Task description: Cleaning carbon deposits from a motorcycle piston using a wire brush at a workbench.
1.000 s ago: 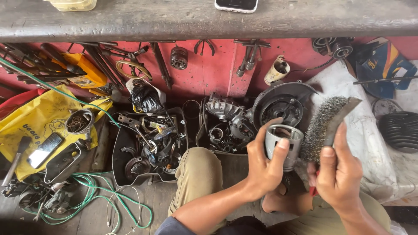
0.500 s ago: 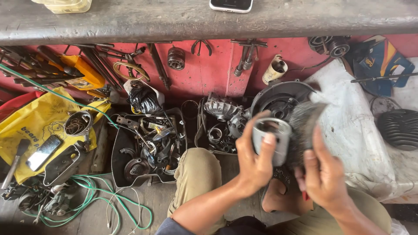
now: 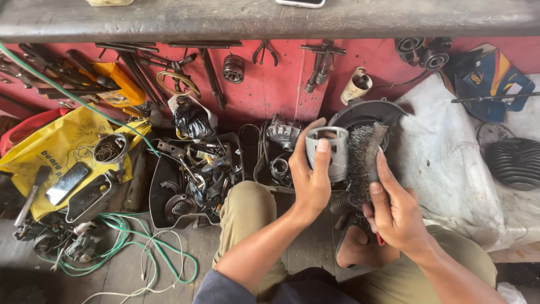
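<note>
The piston (image 3: 328, 152), a grey metal cylinder with its open end up, sits in front of the red wall, just left of the wire brush (image 3: 361, 160) that touches its side. Far left of the piston a yellow bag (image 3: 53, 149) lies on the floor with a dark phone (image 3: 66, 183) on it, and green cable (image 3: 121, 239) loops below that. Nearer, left of the piston, a black tray (image 3: 160, 186) is heaped with metal parts. The left hand (image 3: 311, 177) has its grip clamped on the piston, thumb across the front. Right of the piston, the right hand (image 3: 394, 211) has its grip closed round the brush's handle. Further right a white cloth (image 3: 450, 163) is spread, with a black ribbed part (image 3: 514, 163) beyond.
</note>
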